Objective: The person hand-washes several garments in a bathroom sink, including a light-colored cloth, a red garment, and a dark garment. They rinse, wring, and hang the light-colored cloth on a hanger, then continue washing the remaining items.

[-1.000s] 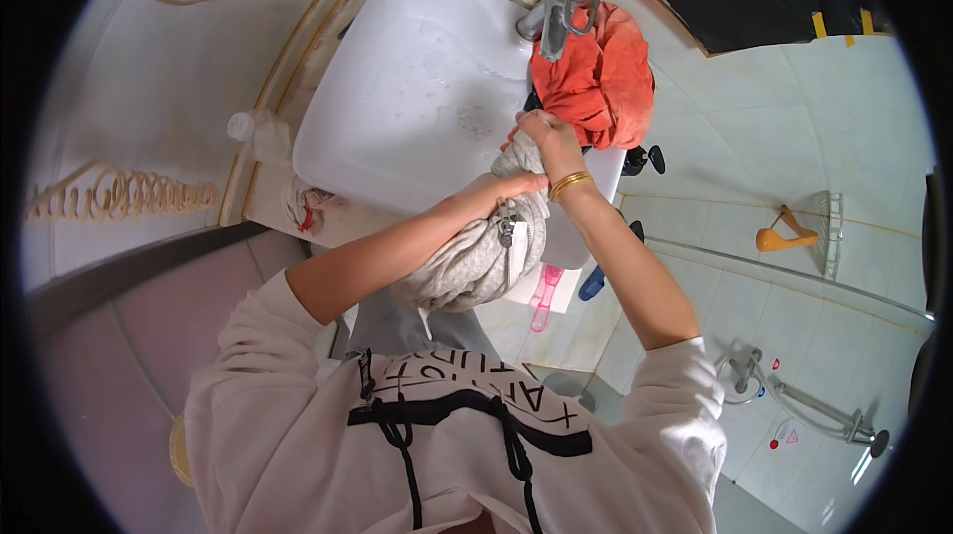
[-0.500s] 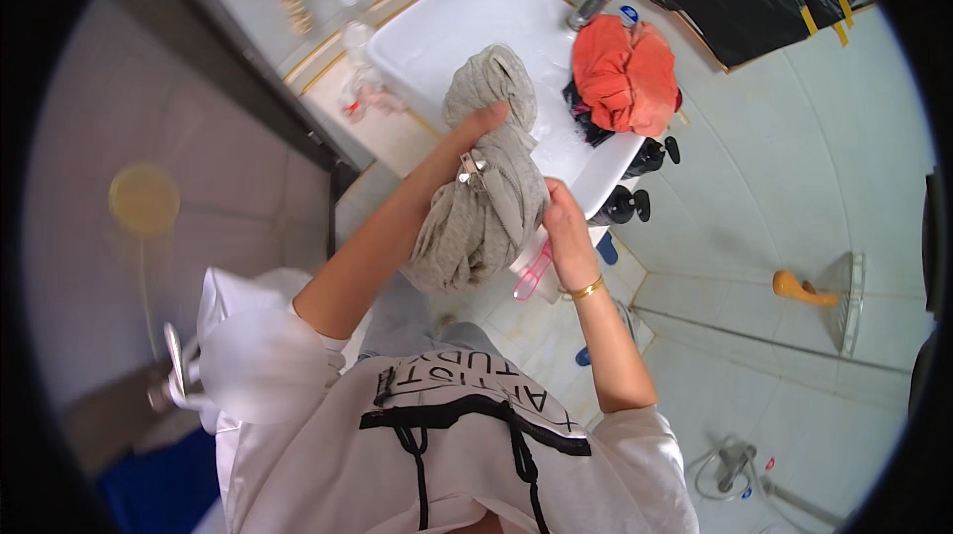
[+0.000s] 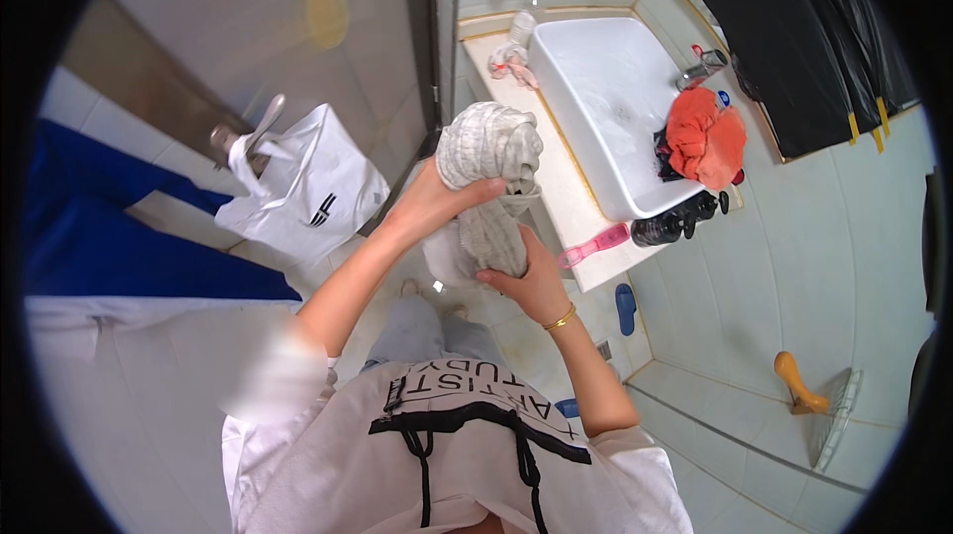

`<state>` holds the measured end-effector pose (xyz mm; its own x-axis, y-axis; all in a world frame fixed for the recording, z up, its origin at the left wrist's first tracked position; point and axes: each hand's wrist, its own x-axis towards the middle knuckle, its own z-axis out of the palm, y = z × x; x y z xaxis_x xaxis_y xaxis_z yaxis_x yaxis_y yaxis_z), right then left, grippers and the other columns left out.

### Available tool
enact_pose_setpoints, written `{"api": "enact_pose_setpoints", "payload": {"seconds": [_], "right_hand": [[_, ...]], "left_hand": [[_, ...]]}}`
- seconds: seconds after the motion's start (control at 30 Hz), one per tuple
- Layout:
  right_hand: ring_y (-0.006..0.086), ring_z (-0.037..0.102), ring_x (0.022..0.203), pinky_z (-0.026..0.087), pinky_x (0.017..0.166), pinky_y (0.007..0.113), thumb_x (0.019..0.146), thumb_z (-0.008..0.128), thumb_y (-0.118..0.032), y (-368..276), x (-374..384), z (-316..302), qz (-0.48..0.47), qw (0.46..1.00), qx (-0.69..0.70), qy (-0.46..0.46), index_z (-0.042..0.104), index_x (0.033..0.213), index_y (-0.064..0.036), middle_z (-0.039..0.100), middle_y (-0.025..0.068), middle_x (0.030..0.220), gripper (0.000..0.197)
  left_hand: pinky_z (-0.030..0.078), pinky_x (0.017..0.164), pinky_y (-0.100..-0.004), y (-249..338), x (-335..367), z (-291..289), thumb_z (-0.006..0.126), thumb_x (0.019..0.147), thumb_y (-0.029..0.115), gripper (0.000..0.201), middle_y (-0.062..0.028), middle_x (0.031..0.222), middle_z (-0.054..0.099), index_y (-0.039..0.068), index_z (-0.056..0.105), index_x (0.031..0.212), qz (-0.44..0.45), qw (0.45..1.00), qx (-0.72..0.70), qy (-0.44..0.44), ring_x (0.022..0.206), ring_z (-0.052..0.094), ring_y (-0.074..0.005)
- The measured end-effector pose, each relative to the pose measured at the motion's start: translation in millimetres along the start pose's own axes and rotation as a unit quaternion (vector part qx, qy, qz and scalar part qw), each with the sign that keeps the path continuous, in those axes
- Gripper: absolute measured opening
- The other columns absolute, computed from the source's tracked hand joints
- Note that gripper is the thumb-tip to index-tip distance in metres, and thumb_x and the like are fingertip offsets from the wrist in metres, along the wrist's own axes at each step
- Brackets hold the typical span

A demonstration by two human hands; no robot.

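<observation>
A bunched, twisted grey cloth (image 3: pixel 488 142) hangs above the floor, left of the counter. My left hand (image 3: pixel 444 199) is wrapped round its upper bundle, thumb across the front. Lower down, my right hand (image 3: pixel 534 281) grips the cloth's lower part from the right side, fingers partly hidden behind it. Right of the cloth stands the white rectangular sink (image 3: pixel 568 77), with what looks like water in it. An orange-red cloth (image 3: pixel 707 142) lies over its far right rim, on top of a dark item. A chrome tap (image 3: pixel 702 69) is behind it.
On the counter (image 3: pixel 586 279) are a pink brush-like tool (image 3: pixel 596 244), black pump bottles (image 3: pixel 663 226), a clear bottle (image 3: pixel 526 16) and a small pinkish cloth (image 3: pixel 511 67). At left, a white bag (image 3: pixel 313 182) hangs from a door handle (image 3: pixel 266 117), near blue cloth (image 3: pixel 129 226).
My view has swung left, bringing the bag and blue cloth into sight. The grey cloth is now away from the sink, and my right hand has moved under its lower part.
</observation>
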<state>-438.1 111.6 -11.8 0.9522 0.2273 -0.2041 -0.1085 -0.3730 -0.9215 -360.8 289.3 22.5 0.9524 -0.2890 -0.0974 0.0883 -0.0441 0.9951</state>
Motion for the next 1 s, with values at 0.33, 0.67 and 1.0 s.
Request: {"api": "enact_pose_setpoints", "payload": {"seconds": [0.33, 0.67, 1.0], "right_hand": [[0.0155, 0.047, 0.087, 0.039, 0.072, 0.027, 0.064, 0.072, -0.015, -34.4, -10.5, 77.7, -0.188, 0.980, 0.017, 0.059, 0.044, 0.107, -0.0054, 0.049, 0.0058, 0.102, 0.053], [0.0122, 0.044, 0.062, 0.037, 0.055, 0.024, 0.078, 0.052, -0.004, -78.2, -42.9, 171.8, -0.307, 0.952, 0.000, 0.009, 0.056, 0.081, 0.0046, 0.052, 0.0057, 0.076, 0.010], [0.0169, 0.051, 0.101, 0.037, 0.091, 0.033, 0.093, 0.041, -0.021, -78.8, -88.2, 237.3, -0.065, 0.862, 0.494, -0.093, 0.051, 0.105, -0.0020, 0.055, 0.0064, 0.106, 0.025]], "left_hand": [[0.043, 0.087, -0.0324, -7.2, -106.9, -45.9, 0.063, 0.080, 0.023, 0.056, -0.0106, 0.118, 0.049, 0.001, 0.037, 0.125, -0.024, 0.948, -0.301, 0.102, 0.106, 0.050, -0.0191], [0.036, 0.093, -0.0305, -28.7, -239.1, -111.4, 0.057, 0.085, 0.030, 0.055, -0.0107, 0.122, 0.045, 0.000, 0.036, 0.127, 0.012, 0.938, -0.304, 0.164, 0.112, 0.044, -0.0178], [0.038, 0.094, -0.0349, -45.0, -353.2, -146.2, 0.050, 0.087, 0.024, 0.056, -0.0196, 0.122, 0.046, -0.005, 0.028, 0.131, 0.041, 0.905, -0.400, 0.134, 0.111, 0.047, -0.0233]]}}
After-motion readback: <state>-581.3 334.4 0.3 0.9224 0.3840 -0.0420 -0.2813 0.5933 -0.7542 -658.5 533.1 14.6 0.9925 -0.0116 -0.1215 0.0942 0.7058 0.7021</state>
